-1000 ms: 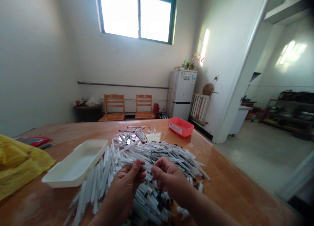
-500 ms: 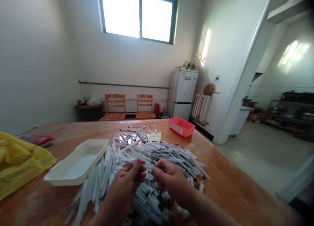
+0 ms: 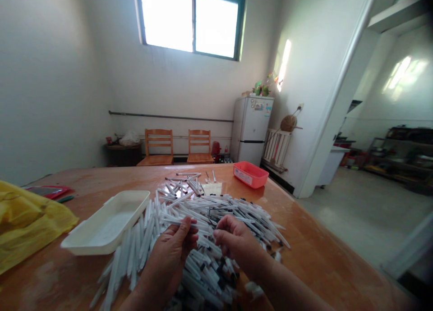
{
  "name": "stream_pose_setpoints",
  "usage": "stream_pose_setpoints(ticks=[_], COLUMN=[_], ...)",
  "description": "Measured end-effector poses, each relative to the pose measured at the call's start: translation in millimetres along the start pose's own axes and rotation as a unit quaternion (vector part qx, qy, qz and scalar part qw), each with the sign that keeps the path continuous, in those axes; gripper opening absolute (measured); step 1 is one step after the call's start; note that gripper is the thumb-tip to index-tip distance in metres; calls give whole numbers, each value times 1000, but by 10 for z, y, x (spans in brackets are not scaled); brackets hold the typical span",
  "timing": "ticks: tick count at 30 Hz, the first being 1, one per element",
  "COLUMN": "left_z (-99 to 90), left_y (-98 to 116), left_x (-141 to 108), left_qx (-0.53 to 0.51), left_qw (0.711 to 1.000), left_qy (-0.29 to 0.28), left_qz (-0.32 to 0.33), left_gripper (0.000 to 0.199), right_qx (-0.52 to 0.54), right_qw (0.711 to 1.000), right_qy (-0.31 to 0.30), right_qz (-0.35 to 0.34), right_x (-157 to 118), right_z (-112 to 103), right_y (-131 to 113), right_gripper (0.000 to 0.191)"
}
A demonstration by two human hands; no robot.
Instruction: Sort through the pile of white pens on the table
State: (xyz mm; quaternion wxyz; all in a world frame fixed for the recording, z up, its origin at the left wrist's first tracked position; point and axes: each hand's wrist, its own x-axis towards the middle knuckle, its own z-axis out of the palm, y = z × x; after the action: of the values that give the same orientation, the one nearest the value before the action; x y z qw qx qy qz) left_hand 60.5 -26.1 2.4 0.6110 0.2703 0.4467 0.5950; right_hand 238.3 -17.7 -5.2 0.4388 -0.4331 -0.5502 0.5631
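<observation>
My left hand (image 3: 173, 248) is closed, with the thumb pressed on a white pen (image 3: 172, 221) whose far end sticks out to the left. Beside it, my right hand (image 3: 234, 240) has its thumb and forefinger pinched together. Whatever may be in that pinch is too small to make out. A small gap separates the two hands. Under and around them spreads a heap of white pens (image 3: 144, 241), some with black ends. More pens with dark tips (image 3: 194, 185) lie loose at the back of the heap.
Left of the heap stands a white plastic tray (image 3: 101, 250), with a yellow plastic bag (image 3: 34, 232) farther left. A red plastic box (image 3: 257, 181) sits near the far right edge of the wooden table (image 3: 324, 257). Two chairs (image 3: 199, 158) and a fridge (image 3: 252, 126) stand behind.
My hands have drawn slightly apart: the left a little to the left with the pen, the right a little to the right and up. The heap looks much the same.
</observation>
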Motion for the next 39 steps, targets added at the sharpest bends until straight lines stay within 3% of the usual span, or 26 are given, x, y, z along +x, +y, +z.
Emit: stream_pose_setpoints(ticks=[2,5,11,15,18,21,23,25,28,30,36,39], left_z=[-8,-11,-36,-179,-321,-396,-393,-369,-350,-364,-421,-413], left_y=[-2,-25,10,180,310,379,368,304,137,22,-138,-135], left_x=[10,3,19,138,204,205,194,197,232,261,315,310], left_qx=[1,8,15,9,75,274,388,438,458,478,556,587], left_qw=[1000,1000,1000,990,965,905,855,825,819,808,746,717], left_qy=[8,7,11,93,156,176,140,85,27,-12,-71,-106], left_qz=[2,6,19,104,197,273,315,348,343,345,361,361], left_gripper=[23,26,35,35,32,29,24,22,41,40,46,52], right_qx=[-81,-202,-321,-386,-427,-449,-445,-430,-409,-398,-389,-416], right_qw=[994,965,923,899,884,877,879,883,888,892,901,894], right_qy=[56,111,69,93,101,107,121,138,156,162,136,96], right_qz=[-39,-129,-199,-185,-161,-131,-122,-125,-137,-143,-134,-137], right_x=[28,35,-11,11,39,68,84,95,106,106,114,263], right_z=[-24,-39,-80,-209,-301,-350,-364,-372,-373,-358,-258,-250], right_y=[17,49,26,-37,-71,-79,-73,-61,-50,-68,-330,-462], right_gripper=[10,23,11,11,11,12,14,16,18,19,20,20])
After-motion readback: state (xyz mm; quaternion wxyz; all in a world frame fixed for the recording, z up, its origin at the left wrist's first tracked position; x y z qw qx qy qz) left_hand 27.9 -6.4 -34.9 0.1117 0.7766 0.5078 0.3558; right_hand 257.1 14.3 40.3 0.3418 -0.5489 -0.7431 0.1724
